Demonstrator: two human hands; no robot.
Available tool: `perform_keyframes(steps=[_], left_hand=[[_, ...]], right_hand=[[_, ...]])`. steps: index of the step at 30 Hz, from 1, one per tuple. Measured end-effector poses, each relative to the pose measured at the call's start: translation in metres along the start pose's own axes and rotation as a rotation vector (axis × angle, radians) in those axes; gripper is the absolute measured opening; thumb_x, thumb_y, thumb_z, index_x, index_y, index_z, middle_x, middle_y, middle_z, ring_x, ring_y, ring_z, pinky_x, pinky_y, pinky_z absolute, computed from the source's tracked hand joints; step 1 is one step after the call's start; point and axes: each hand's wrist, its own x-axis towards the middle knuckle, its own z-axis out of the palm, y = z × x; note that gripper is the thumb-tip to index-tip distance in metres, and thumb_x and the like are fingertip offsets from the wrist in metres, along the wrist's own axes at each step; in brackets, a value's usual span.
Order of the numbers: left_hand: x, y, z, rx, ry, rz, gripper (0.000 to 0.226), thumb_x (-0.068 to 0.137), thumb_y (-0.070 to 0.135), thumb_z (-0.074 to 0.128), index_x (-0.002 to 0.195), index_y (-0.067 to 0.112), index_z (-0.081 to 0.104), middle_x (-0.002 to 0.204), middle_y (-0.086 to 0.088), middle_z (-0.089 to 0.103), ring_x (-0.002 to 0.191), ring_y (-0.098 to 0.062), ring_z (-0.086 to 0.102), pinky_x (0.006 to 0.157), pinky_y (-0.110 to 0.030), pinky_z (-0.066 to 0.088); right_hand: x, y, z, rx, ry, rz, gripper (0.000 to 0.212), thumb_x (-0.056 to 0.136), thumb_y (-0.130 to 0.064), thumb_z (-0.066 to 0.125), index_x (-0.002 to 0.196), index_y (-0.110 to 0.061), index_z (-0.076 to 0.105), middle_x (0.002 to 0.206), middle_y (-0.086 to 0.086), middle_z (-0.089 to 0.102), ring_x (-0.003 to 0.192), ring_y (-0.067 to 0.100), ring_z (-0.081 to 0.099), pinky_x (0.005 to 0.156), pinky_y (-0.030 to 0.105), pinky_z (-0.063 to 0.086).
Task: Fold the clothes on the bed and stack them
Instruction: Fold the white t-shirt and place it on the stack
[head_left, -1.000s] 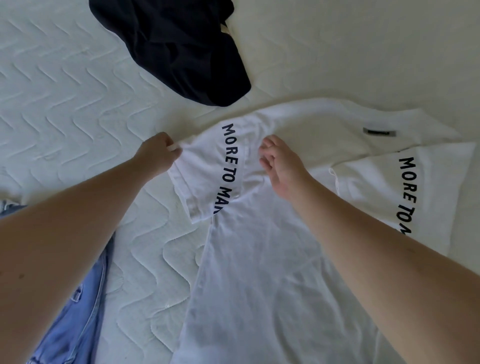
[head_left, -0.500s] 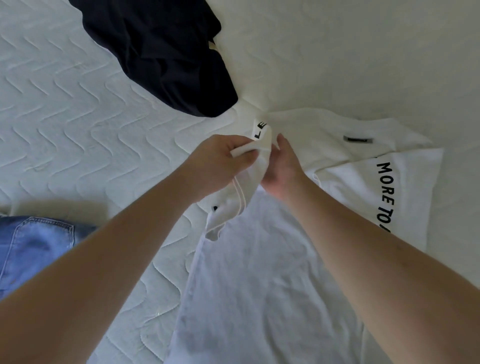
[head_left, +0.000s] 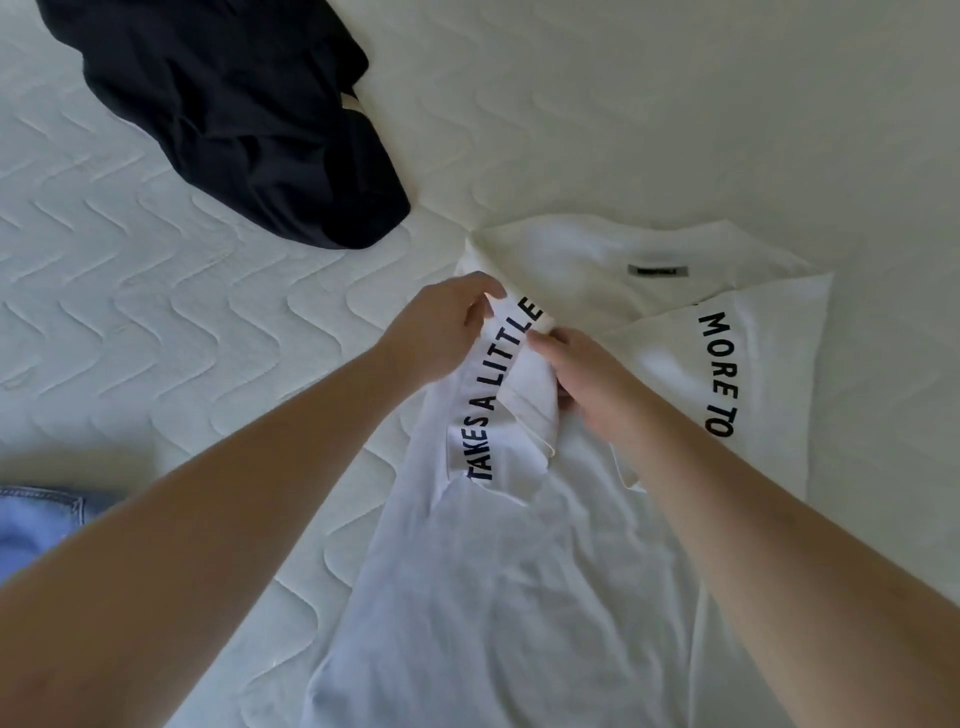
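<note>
Head view: a white shirt (head_left: 519, 597) lies flat on the bed (head_left: 156, 312). Left hand (head_left: 441, 332) and right hand (head_left: 587, 379) both pinch its folded-in sleeve (head_left: 504, 384). Jeans (head_left: 36, 525) lie at left, a black garment (head_left: 249, 124) farther off.

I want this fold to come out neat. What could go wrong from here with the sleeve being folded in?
The left hand pinches only the left sleeve at its hem, so the sleeve may twist or bunch. The white T-shirt body is wrinkled, so creases may get folded in. The right hand presses just one spot; the shoulder could shift.
</note>
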Motion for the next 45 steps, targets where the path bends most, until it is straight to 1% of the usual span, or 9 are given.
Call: perform_keyframes(steps=[5,9,14,18,21,25,32,37,45], left_hand=[[0.060,-0.006,-0.011,0.485,-0.163,0.118,0.061,0.098,0.000,0.043,0.151,0.027,0.031,0.156,0.009,0.026,0.106,-0.025,0.061,0.081,-0.036,0.049],[0.091,0.000,-0.009,0.642,-0.383,0.124,0.050,0.098,0.005,0.049,0.142,0.028,0.043,0.143,0.004,0.043,0.115,-0.023,0.055,0.089,-0.037,0.045],[0.109,-0.007,-0.024,0.842,-0.399,0.099,0.032,0.099,0.022,0.053,0.132,0.021,0.054,0.131,-0.002,0.054,0.115,-0.028,0.054,0.089,-0.035,0.042],[0.116,-0.022,-0.034,0.884,-0.390,0.107,0.026,0.103,0.029,0.045,0.120,0.014,0.058,0.117,-0.007,0.056,0.101,-0.029,0.057,0.080,-0.036,0.042],[0.116,-0.028,-0.035,0.842,-0.346,0.125,0.027,0.103,0.032,0.043,0.120,0.015,0.056,0.115,-0.007,0.053,0.094,-0.029,0.056,0.076,-0.037,0.041],[0.118,-0.029,-0.028,0.792,-0.258,0.121,0.027,0.102,0.033,0.047,0.116,0.013,0.057,0.100,-0.003,0.045,0.080,-0.025,0.049,0.073,-0.037,0.042],[0.125,-0.035,-0.025,0.591,-0.182,0.127,0.023,0.094,0.034,0.062,0.111,0.020,0.065,0.107,0.001,0.055,0.086,-0.019,0.053,0.073,-0.030,0.036],[0.128,-0.033,-0.031,0.565,-0.327,0.187,0.021,0.098,0.034,0.054,0.116,0.028,0.061,0.115,0.007,0.055,0.093,-0.013,0.048,0.079,-0.029,0.035],[0.142,-0.011,-0.049,0.818,-0.513,0.256,0.026,0.095,0.046,0.053,0.112,0.027,0.056,0.119,0.009,0.059,0.098,-0.018,0.056,0.091,-0.041,0.047]], right_hand=[[-0.020,0.013,0.013,-0.055,0.160,-0.052,0.104,0.075,-0.060,0.073,0.154,-0.029,0.013,0.141,-0.003,0.045,0.125,0.019,0.049,0.094,0.029,0.040],[-0.035,0.026,0.031,-0.370,0.239,-0.258,0.128,0.066,-0.052,0.084,0.155,-0.032,-0.005,0.142,0.006,0.025,0.131,0.024,0.036,0.094,0.034,0.044],[-0.041,0.039,0.037,-0.813,0.307,-0.438,0.093,0.089,-0.017,0.067,0.157,-0.028,0.004,0.149,0.011,0.025,0.144,0.025,0.016,0.101,0.030,0.042],[-0.039,0.044,0.026,-0.553,0.342,-0.468,0.058,0.097,-0.011,0.051,0.150,-0.023,0.032,0.146,0.000,0.040,0.132,0.015,0.038,0.092,0.025,0.042],[-0.036,0.041,0.012,-0.316,0.458,-0.381,0.027,0.103,-0.020,0.043,0.123,-0.017,0.061,0.112,0.000,0.067,0.104,0.019,0.061,0.074,0.021,0.037],[-0.033,0.040,-0.012,-0.129,0.476,-0.191,0.028,0.104,-0.025,0.040,0.103,-0.012,0.065,0.094,0.003,0.070,0.091,0.023,0.064,0.081,0.036,0.048],[-0.038,0.045,0.024,-0.578,0.343,-0.302,0.092,0.081,-0.054,0.069,0.153,-0.022,0.021,0.136,0.004,0.035,0.121,0.021,0.038,0.104,0.034,0.037],[-0.029,0.049,0.023,-0.716,0.483,-0.380,0.059,0.097,-0.015,0.052,0.151,-0.017,0.028,0.130,0.007,0.042,0.118,0.024,0.042,0.102,0.029,0.036],[-0.033,0.048,-0.006,-0.321,0.532,-0.346,0.020,0.100,-0.015,0.049,0.113,-0.008,0.062,0.089,0.005,0.067,0.085,0.024,0.060,0.064,0.021,0.029]])
